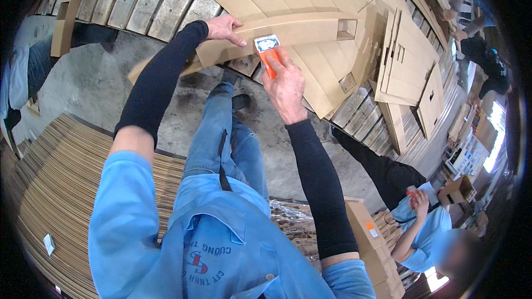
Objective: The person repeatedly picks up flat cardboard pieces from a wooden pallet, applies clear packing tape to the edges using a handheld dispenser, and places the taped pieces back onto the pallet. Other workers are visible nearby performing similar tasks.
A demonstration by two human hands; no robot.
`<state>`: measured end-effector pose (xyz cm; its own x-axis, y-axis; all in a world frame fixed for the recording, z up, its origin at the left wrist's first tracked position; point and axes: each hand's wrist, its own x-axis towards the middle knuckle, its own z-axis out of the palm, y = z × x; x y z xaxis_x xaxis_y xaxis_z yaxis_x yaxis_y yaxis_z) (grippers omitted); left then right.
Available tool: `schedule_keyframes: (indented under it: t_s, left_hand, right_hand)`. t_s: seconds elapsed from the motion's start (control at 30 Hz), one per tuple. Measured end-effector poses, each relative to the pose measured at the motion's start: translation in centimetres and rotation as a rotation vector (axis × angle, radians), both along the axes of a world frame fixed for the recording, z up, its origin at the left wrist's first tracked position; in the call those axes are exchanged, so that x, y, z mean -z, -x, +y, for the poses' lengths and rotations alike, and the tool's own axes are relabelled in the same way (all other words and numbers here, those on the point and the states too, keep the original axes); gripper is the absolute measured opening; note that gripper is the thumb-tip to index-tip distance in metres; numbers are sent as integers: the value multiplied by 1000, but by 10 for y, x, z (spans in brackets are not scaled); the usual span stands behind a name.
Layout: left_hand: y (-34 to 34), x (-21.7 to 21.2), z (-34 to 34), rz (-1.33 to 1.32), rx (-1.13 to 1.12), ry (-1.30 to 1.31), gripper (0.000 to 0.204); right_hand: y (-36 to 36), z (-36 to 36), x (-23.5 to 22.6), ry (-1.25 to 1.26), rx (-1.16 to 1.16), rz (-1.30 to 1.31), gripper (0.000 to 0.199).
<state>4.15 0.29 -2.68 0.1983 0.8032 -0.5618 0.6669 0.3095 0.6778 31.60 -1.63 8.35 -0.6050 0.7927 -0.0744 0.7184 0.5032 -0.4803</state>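
A long folded cardboard strip (293,26) with a square cutout near its right end lies over larger cardboard sheets on a slatted wooden table. My left hand (223,27) rests on the strip's left part, thumb and forefinger spread. In my right hand (285,86) is an orange hand tool (268,52) with a white and dark-blue labelled end. The labelled end points away from me, at the strip's near edge beside my left thumb. Whether the tool touches the cardboard I cannot tell. Under the strip, a creased cardboard sheet (327,69) spreads out with another cutout.
Flat cut cardboard pieces (403,58) are stacked on the wooden slats (354,112) at right. A tall stack of cardboard sheets (72,171) stands behind me at left. A co-worker (424,227) at lower right holds something orange-red. Other people stand at the far left and upper right.
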Motion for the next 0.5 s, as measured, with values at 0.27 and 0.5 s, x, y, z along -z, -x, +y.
schedule_keyframes:
  t_s: [0.27, 0.5]
  left_hand:
    - [-86, -11, -71, 472, 25, -782, 59]
    - [-89, -6, -71, 631, 44, -669, 53]
  right_hand:
    - [-14, -5, 31, -47, -2, -33, 49]
    - [-44, -40, 25, -30, -5, -46, 47]
